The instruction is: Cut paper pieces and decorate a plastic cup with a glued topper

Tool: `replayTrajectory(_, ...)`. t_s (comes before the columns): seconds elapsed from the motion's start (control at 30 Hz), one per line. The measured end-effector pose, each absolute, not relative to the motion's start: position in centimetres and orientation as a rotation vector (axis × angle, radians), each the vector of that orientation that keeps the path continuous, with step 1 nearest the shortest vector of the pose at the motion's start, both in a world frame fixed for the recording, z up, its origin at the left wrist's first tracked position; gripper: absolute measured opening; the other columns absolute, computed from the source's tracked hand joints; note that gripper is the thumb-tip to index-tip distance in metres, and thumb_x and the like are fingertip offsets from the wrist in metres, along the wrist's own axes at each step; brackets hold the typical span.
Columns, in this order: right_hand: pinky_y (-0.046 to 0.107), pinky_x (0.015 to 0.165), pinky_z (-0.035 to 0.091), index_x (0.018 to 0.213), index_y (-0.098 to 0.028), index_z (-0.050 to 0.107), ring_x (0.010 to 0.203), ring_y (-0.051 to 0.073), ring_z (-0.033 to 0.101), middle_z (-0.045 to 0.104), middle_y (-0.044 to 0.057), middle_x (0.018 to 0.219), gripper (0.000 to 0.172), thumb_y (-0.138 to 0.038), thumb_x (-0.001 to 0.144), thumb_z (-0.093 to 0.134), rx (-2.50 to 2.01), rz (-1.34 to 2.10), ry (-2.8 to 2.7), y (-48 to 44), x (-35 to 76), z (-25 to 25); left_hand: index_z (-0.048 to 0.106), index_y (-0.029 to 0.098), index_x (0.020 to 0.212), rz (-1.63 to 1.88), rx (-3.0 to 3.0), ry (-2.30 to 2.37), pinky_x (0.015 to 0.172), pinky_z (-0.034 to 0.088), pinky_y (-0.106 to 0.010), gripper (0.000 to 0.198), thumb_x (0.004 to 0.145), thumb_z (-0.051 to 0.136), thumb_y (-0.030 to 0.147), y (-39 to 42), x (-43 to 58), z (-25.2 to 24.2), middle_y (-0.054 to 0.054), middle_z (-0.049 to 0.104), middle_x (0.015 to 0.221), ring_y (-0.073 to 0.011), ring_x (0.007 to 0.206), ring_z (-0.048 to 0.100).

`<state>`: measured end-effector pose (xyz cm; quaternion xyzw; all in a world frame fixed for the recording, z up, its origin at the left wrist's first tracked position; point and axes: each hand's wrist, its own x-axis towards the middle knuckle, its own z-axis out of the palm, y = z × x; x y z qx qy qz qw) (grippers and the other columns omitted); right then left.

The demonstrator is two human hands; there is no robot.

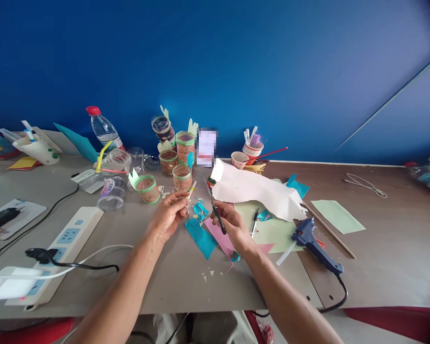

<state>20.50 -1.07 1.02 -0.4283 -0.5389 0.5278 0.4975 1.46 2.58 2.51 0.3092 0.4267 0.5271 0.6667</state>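
My left hand (169, 213) pinches a small pale yellow and white strip (192, 188) between thumb and fingers. In my right hand (233, 227) is a pair of scissors (218, 219), its blades pointing up and away from me. A small gap separates the strip from the blades. Below and between the hands lie blue paper scraps (199, 210), a blue paper piece (201, 237) and a pink paper sheet (220, 236). Just beyond my left hand stand brown wrapped cups with green rims, among them one cup (182, 177) and another cup (146, 189).
A blue glue gun (317, 246) lies right of my right arm, beside a wooden stick (329, 230). Crumpled white paper (258, 188) spreads behind the scissors. On the left are a power strip (66, 248), a plastic jar (112, 193) and a red-capped bottle (105, 128). A phone (207, 147) stands against the wall.
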Motion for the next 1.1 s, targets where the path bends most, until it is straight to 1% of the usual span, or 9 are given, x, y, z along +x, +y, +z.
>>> replayTrajectory(0.17, 0.029, 0.068, 0.047, 0.112, -0.02, 0.063, 0.077, 0.016, 0.056, 0.062, 0.003, 0.085, 0.037, -0.027, 0.076, 0.059, -1.02, 1.277, -1.33, -1.1, 20.4, 0.2, 0.065, 0.013, 0.084, 1.176, 0.618, 0.92, 0.047, 0.039, -0.017, 0.027, 0.061, 0.079, 0.015, 2.3, 1.8, 2.8, 0.003, 0.059, 0.068, -0.0023, 0.047, 0.046)
replayTrajectory(0.33, 0.032, 0.076, 0.047, 0.113, -0.02, 0.062, 0.084, 0.017, 0.057, 0.064, 0.004, 0.092, 0.037, -0.023, 0.076, 0.056, -1.043, 1.186, -1.437, -1.0, 20.5, 0.2, 0.06, 0.014, 0.075, 1.185, 0.563, 0.906, 0.049, 0.044, -0.019, 0.023, 0.061, 0.077, 0.011, 2.2, 2.0, 2.9, 0.0, 0.064, 0.074, -0.0046, 0.05, 0.051)
replayTrajectory(0.43, 0.033, 0.079, 0.046, 0.113, -0.019, 0.061, 0.083, 0.017, 0.055, 0.064, 0.004, 0.091, 0.04, -0.019, 0.074, 0.053, -1.069, 1.062, -1.536, -1.1, 20.5, 0.3, 0.059, 0.014, 0.074, 1.194, 0.52, 0.9, 0.05, 0.045, -0.02, 0.023, 0.06, 0.077, 0.008, 2.2, 2.0, 2.9, 0.002, 0.061, 0.069, -0.0054, 0.05, 0.051)
replayTrajectory(0.53, 0.033, 0.078, 0.046, 0.115, -0.017, 0.06, 0.079, 0.017, 0.054, 0.062, 0.003, 0.087, 0.044, -0.016, 0.071, 0.051, -1.106, 0.928, -1.631, -1.3, 20.3, 0.3, 0.059, 0.014, 0.074, 1.178, 0.482, 0.866, 0.049, 0.044, -0.019, 0.024, 0.06, 0.076, 0.007, 2.1, 2.1, 2.9, 0.004, 0.057, 0.064, -0.0046, 0.048, 0.048)
replayTrajectory(0.7, 0.035, 0.079, 0.046, 0.115, -0.017, 0.059, 0.079, 0.018, 0.055, 0.061, 0.003, 0.084, 0.045, -0.015, 0.07, 0.05, -1.165, 0.809, -1.734, -1.6, 19.9, 0.4, 0.059, 0.013, 0.075, 1.161, 0.488, 0.861, 0.049, 0.044, -0.019, 0.026, 0.059, 0.078, 0.008, 2.1, 2.4, 2.8, 0.003, 0.058, 0.064, -0.0041, 0.048, 0.047)
replayTrajectory(0.93, 0.039, 0.081, 0.044, 0.119, -0.015, 0.057, 0.078, 0.019, 0.055, 0.06, 0.004, 0.084, 0.049, -0.015, 0.071, 0.051, -1.241, 0.724, -1.859, -1.9, 19.7, 0.7, 0.059, 0.014, 0.073, 1.156, 0.524, 0.897, 0.049, 0.044, -0.018, 0.028, 0.055, 0.08, 0.012, 1.8, 3.0, 2.5, 0.006, 0.052, 0.053, -0.0041, 0.047, 0.045)
replayTrajectory(1.1, 0.037, 0.079, 0.044, 0.124, -0.016, 0.055, 0.077, 0.019, 0.054, 0.059, 0.004, 0.083, 0.053, -0.016, 0.071, 0.051, -1.263, 0.697, -1.902, -2.0, 19.6, 0.5, 0.059, 0.016, 0.076, 1.177, 0.57, 0.93, 0.05, 0.044, -0.018, 0.033, 0.052, 0.08, 0.014, 1.7, 3.3, 2.3, 0.007, 0.054, 0.055, -0.004, 0.046, 0.046)
